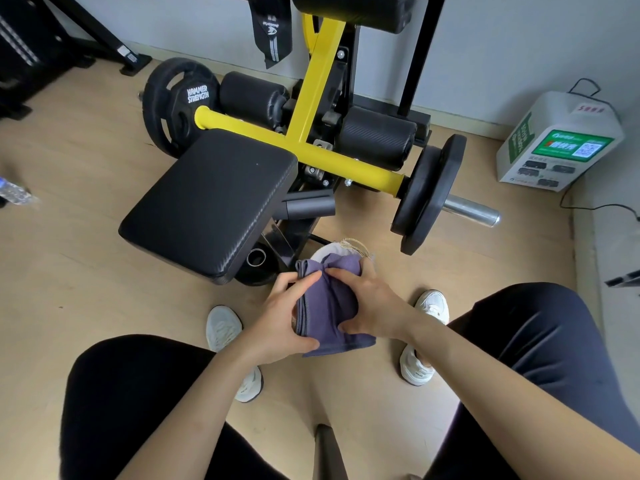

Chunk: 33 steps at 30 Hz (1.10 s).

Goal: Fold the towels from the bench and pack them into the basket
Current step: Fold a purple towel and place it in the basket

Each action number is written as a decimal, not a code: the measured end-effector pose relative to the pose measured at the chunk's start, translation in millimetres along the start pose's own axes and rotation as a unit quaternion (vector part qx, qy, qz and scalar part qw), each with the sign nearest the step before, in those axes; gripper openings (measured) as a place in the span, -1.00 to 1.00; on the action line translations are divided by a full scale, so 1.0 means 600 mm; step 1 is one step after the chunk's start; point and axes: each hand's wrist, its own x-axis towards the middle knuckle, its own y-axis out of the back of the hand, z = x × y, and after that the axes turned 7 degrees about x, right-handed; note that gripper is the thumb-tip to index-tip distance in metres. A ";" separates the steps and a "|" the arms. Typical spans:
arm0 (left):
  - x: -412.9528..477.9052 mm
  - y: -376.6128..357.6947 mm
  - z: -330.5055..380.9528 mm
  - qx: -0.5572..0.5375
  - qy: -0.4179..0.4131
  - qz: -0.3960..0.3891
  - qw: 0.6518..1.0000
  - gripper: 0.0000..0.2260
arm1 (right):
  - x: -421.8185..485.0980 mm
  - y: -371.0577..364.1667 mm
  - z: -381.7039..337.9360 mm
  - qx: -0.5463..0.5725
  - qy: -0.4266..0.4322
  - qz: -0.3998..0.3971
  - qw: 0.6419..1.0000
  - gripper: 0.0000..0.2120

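A folded purple towel (pixel 329 306) hangs between my two hands, low in the middle of the view. My left hand (pixel 280 320) grips its left edge, thumb underneath and fingers on top. My right hand (pixel 367 306) holds the right side with fingers curled over it. Just beyond the towel, a pale basket (pixel 330 249) with a twine handle stands on the floor, mostly hidden by the towel. The black bench pad (pixel 211 202) to the left carries no towel.
The yellow-framed weight machine (pixel 318 98) with black plates (pixel 429 192) and a steel bar end (pixel 474 211) fills the back. A white charging box (pixel 561 140) stands at right. My knees and white shoes (pixel 223 327) flank the wooden floor.
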 end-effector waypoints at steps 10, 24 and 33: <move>0.004 -0.008 0.017 -0.052 0.038 0.042 0.997 -0.15 | -0.017 -0.007 -0.024 0.320 0.008 0.031 0.947 -0.46; 0.005 -0.004 0.015 -0.109 0.059 0.132 0.983 -0.27 | -0.018 -0.023 -0.031 0.363 0.064 0.081 0.926 -0.58; 0.006 -0.005 0.028 -0.318 0.068 0.093 0.941 -0.28 | -0.026 -0.017 -0.042 0.510 0.032 -0.004 0.859 -0.39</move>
